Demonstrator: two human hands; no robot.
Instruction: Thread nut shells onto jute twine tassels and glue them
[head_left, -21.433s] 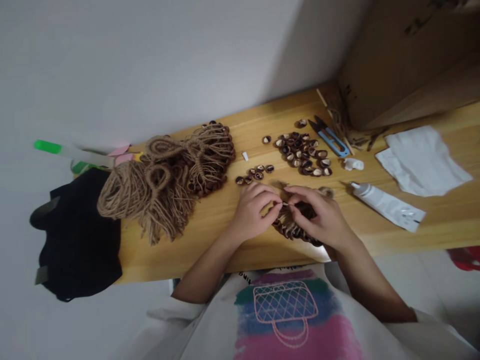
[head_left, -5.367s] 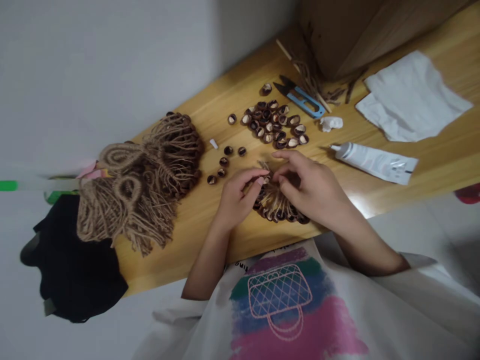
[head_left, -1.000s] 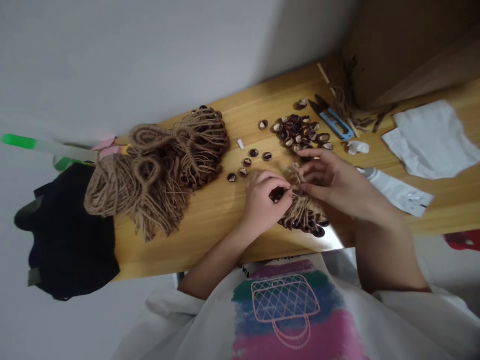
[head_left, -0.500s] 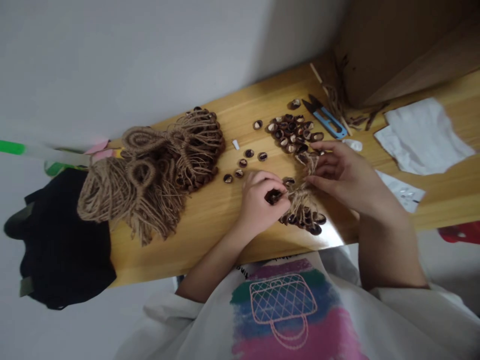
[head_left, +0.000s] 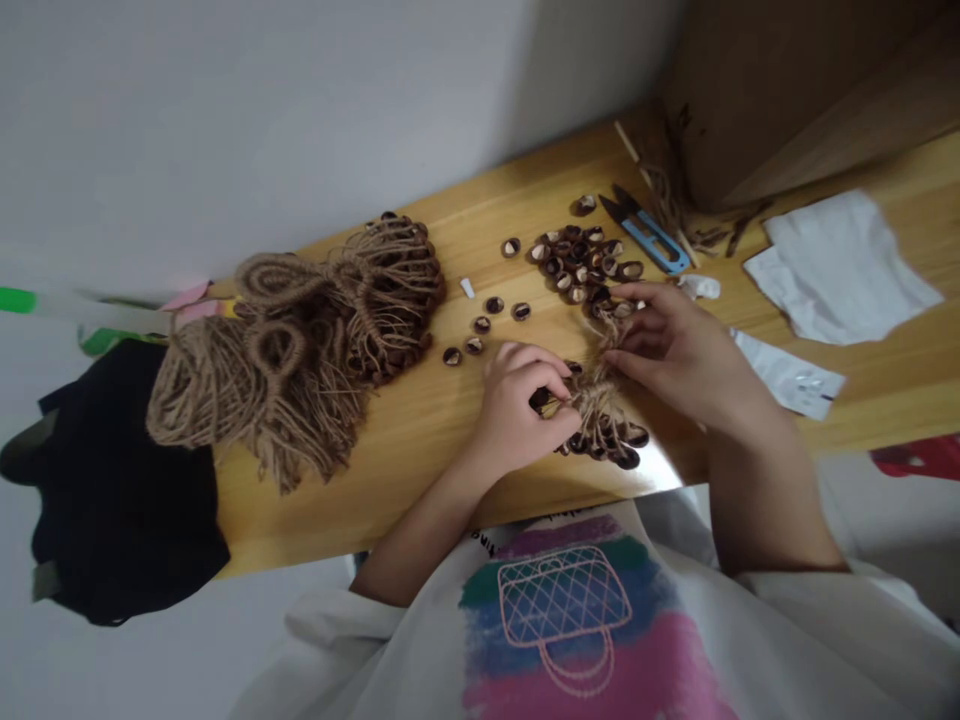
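Note:
My left hand is closed in a pinch on strands of a jute cord bundle, whose lower ends carry dark brown shell-like beads. Opposite it, my right hand bends its fingers around the bundle's upper cords, thumb against them. Just beyond these fingers lies a heap of half-open brown beads. Several loose beads are scattered above my left hand. Fingers partly hide the cords, so the exact grip points are unclear.
Finished-looking jute bundles with beads and a plain-stranded jute bundle lie left. Blue thread snips rest behind the heap. White cloths and a small packet are right. A black bag sits at the left end; a cardboard box stands back right.
The whole view has shifted slightly left. Both hands keep hold of the jute bundle, and the right fingers have moved a little on the cords.

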